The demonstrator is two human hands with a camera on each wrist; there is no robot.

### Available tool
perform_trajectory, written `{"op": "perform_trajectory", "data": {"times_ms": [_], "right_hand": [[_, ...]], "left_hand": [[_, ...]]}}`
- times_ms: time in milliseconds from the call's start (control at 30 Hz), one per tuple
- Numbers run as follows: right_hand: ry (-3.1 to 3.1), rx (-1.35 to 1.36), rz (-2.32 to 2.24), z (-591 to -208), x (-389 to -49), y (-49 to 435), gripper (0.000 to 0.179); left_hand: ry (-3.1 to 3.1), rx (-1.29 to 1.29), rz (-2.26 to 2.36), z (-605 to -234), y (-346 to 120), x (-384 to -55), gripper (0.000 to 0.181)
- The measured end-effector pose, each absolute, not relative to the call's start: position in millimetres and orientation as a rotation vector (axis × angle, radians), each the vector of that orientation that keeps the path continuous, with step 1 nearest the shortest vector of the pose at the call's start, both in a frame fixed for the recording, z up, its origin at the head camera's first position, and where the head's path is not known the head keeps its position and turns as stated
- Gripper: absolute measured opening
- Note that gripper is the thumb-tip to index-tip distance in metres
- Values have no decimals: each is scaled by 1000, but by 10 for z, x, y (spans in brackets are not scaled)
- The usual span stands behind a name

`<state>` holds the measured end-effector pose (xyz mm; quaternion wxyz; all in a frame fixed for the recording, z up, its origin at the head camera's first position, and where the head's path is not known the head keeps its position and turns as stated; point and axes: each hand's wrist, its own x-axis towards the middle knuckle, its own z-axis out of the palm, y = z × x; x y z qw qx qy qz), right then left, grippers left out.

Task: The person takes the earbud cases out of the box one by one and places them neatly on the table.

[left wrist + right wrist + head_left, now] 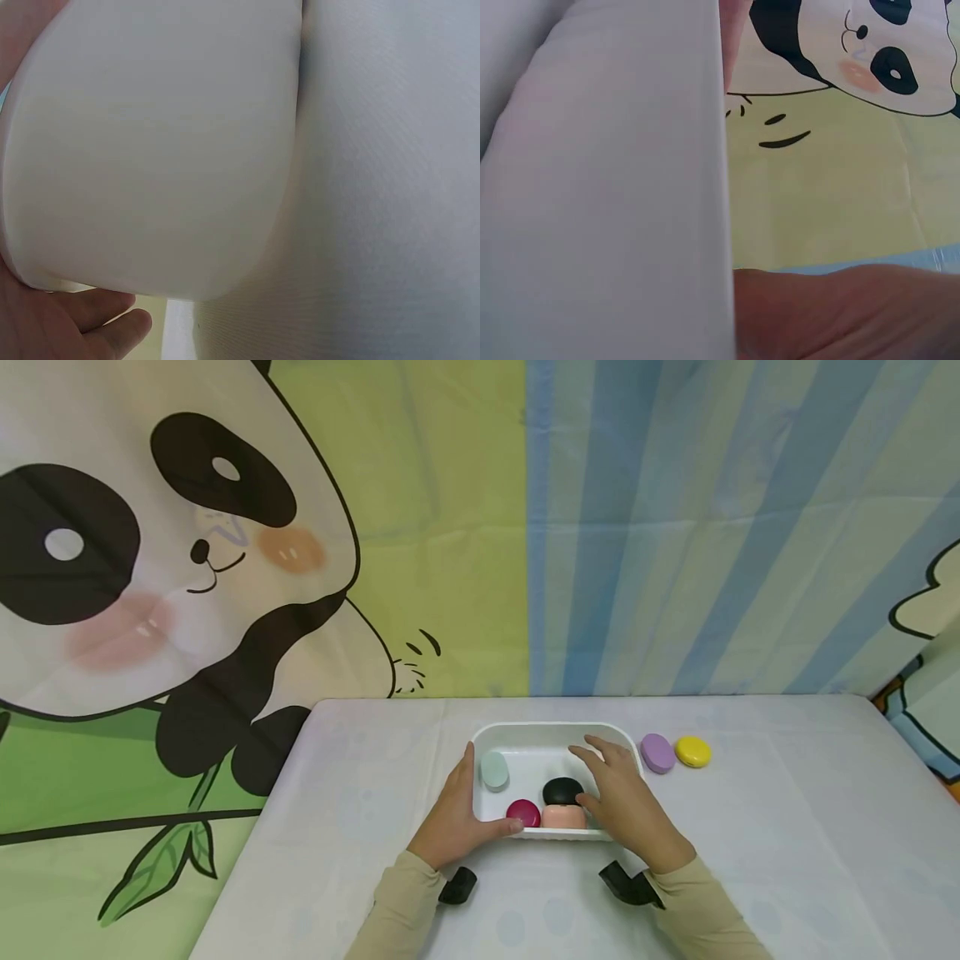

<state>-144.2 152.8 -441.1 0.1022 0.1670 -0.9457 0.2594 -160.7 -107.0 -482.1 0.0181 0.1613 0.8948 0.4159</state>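
Well, my left hand [455, 817] grips the tray [525, 756]; my right hand [628, 802], fingers apart over it, should work gently around the black disc [561, 791] and peach block [563, 817].

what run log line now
left hand: grips tray; right hand: over tray; inside: mint piece, red piece, black piece, peach piece; outside: purple piece, yellow piece

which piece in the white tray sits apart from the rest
The pale green piece, near the left wall of the tray; crimson, black and peach ones cluster toward its near edge.
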Motion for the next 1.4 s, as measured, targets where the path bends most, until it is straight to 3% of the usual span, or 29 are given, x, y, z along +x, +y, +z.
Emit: {"op": "perform_trajectory", "data": {"times_ms": [767, 1267, 1400], "right_hand": [[-2979, 612, 822, -4390, -1421, 1386, 57], [-2996, 741, 779, -4352, -1496, 1483, 30], [-2966, 805, 723, -4355, -1549, 1492, 30]], "left_hand": [[2778, 511, 1268, -4820, -1087, -1611, 128], [2767, 470, 1247, -4804, -1070, -1626, 128], [2768, 477, 1238, -4805, -1066, -1622, 128]]}}
